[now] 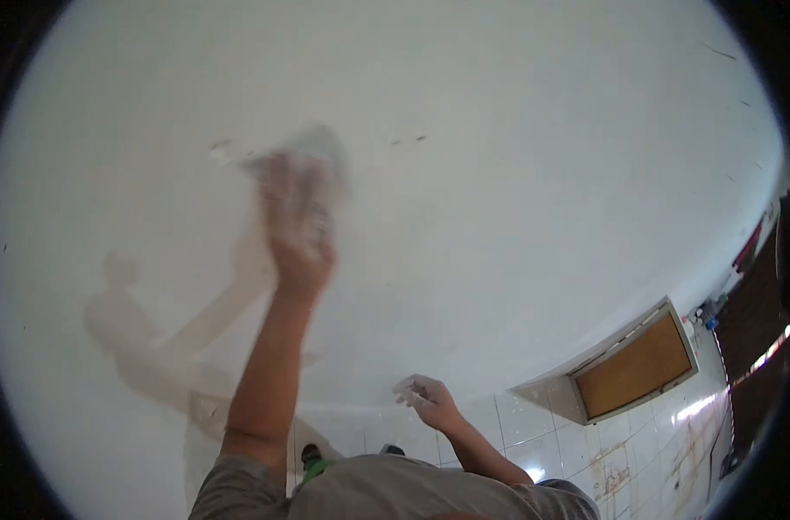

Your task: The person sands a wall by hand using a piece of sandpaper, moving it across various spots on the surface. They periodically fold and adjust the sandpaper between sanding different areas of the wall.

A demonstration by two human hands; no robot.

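Wall: big white painted wall (516, 173) filled most of the view, a few small dark marks near the top.
Shadow: person's shadow (152, 347) fell on the wall lower left.
Tiles: white tiled strip (534, 425) below the paint, stained toward the right.
Opening: brown framed panel (638, 368) at lower right, well apart from both hands.
Left hand: left hand (298, 230) raised, blurred, pressed against the wall.
Cloth: pale cloth (313, 152) bunched under the fingers, flat on the wall, upper centre.
Right hand: right hand (425, 399) low, near the tile edge; fingers loosely curled, whether it held anything could not be told.
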